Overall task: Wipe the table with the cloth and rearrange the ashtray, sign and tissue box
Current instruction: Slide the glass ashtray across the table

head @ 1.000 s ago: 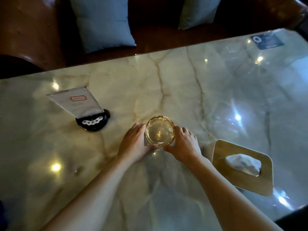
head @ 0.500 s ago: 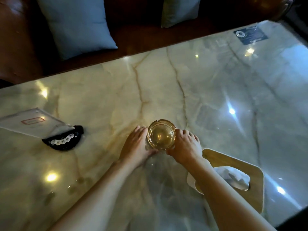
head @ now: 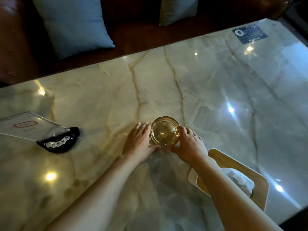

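Note:
An amber glass ashtray (head: 165, 131) stands on the glossy marble table (head: 216, 90), near its middle. My left hand (head: 138, 142) cups its left side and my right hand (head: 189, 145) cups its right side, thumbs meeting under its near rim. A clear acrylic sign (head: 30, 126) in a black base lies tilted at the left. The wooden tissue box (head: 236, 174) with a white tissue sits at the lower right, partly hidden by my right forearm. No cloth shows.
A dark blue sticker (head: 249, 33) lies flat at the table's far right corner. Beyond the far edge runs a dark leather sofa (head: 15, 47) with two blue-grey cushions (head: 75, 24). Ceiling lights glare off the tabletop.
Both hands stay on the ashtray, which has hardly moved on the table. The view has swung right, so the sign sits further left and the tissue box lower.

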